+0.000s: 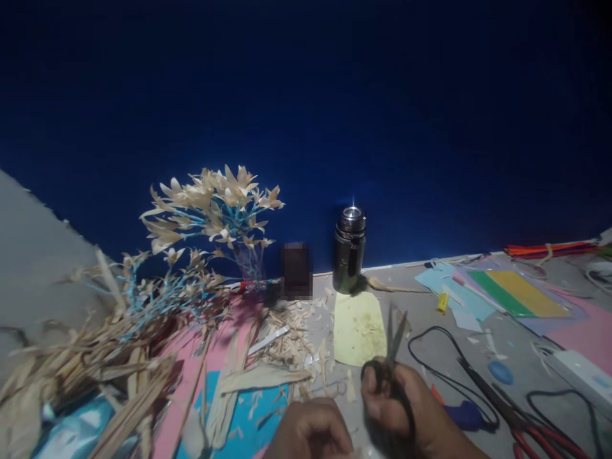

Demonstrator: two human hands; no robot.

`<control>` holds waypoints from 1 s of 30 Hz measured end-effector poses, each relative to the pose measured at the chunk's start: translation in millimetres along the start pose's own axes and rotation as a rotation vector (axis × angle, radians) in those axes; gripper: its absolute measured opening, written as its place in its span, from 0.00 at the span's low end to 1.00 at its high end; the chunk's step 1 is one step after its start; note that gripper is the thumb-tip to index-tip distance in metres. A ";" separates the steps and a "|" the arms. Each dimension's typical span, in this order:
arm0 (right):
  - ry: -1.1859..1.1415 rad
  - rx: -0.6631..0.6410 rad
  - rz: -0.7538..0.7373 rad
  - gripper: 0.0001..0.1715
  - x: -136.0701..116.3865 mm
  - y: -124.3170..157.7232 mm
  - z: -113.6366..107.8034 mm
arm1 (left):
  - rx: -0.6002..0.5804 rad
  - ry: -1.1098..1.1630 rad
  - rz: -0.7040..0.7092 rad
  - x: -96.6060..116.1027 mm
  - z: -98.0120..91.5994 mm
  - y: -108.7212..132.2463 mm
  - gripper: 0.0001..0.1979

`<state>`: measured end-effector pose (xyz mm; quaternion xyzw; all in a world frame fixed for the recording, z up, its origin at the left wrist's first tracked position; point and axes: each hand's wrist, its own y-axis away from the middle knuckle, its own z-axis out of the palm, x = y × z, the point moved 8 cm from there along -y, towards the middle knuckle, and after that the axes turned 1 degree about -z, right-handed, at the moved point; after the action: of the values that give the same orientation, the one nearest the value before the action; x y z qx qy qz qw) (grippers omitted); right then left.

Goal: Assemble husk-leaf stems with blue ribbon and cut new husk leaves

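Near the bottom middle, my left hand [313, 428] is closed, with its fingers curled; a small pale bit shows at its lower edge, too hidden to name. To its right, my right hand [414, 408] holds scissors [394, 341] by their dark handles, the blades pointing up and slightly parted. A yellow paper [356, 328] lies just beyond the blades. Left of my hands, dried husk strips [262, 377] rest on a blue sheet [255, 414], with pale scraps [291, 328] scattered behind them.
Husk flowers [215, 197] with blue stems stand at the left, beside piled husks [143, 382]. A dark flask [349, 255] stands by the blue wall. At the right are a corded tool [497, 395], red-handled pliers [530, 433], coloured papers [521, 293] and a white power strip [581, 376].
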<state>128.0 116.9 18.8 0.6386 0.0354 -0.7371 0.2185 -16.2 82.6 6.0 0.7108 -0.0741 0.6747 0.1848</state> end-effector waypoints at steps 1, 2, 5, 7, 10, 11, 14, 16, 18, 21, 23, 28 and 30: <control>-0.039 0.060 -0.028 0.21 -0.9 -0.2 -6.5 | 0.018 0.025 -0.027 5.6 -2.8 -2.4 0.18; -0.064 0.106 -0.048 0.22 -1.2 0.1 -11.4 | 0.055 0.063 -0.056 9.7 -6.0 -5.3 0.18; -0.068 0.109 -0.065 0.23 0.6 0.7 -11.6 | 0.150 0.065 -0.110 17.0 -8.6 -14.8 0.19; -0.058 0.042 -0.061 0.22 2.3 1.0 -4.9 | 0.157 -0.026 -0.118 19.7 -3.8 -20.1 0.19; 0.001 0.008 -0.060 0.16 3.6 1.4 -2.6 | 0.147 -0.161 -0.111 22.0 2.8 -22.8 0.18; 0.033 0.004 -0.062 0.14 3.6 1.3 -3.1 | 0.148 -0.188 -0.104 22.5 3.8 -22.6 0.18; 0.109 -0.028 -0.064 0.12 5.2 0.0 -4.1 | 0.131 -0.235 -0.072 22.6 6.6 -22.3 0.13; 0.117 -0.039 -0.062 0.12 8.2 -1.5 -4.5 | 0.111 -0.244 -0.068 20.5 8.3 -22.6 0.08; 0.099 -0.036 -0.054 0.15 12.9 -3.4 -4.4 | 0.101 -0.234 -0.066 19.8 8.3 -22.7 0.04; 0.040 0.056 -0.041 0.21 17.9 -5.4 -9.6 | 0.057 -0.147 -0.087 22.8 5.6 -22.7 0.05; -0.058 0.165 -0.051 0.25 16.1 -4.5 -17.8 | -0.035 -0.097 -0.106 28.4 3.1 -24.8 0.06; -0.312 0.336 -0.088 0.25 5.4 -0.5 -37.2 | 0.211 -0.795 -0.018 61.0 -55.3 -53.4 0.22; -0.268 0.343 -0.097 0.25 3.6 -1.1 -40.4 | 0.353 -1.255 -0.162 64.3 -84.0 -69.2 0.32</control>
<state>164.7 130.2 7.7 0.5600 -0.0891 -0.8203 0.0738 -64.8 186.1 59.9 0.9923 -0.0025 0.1178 0.0372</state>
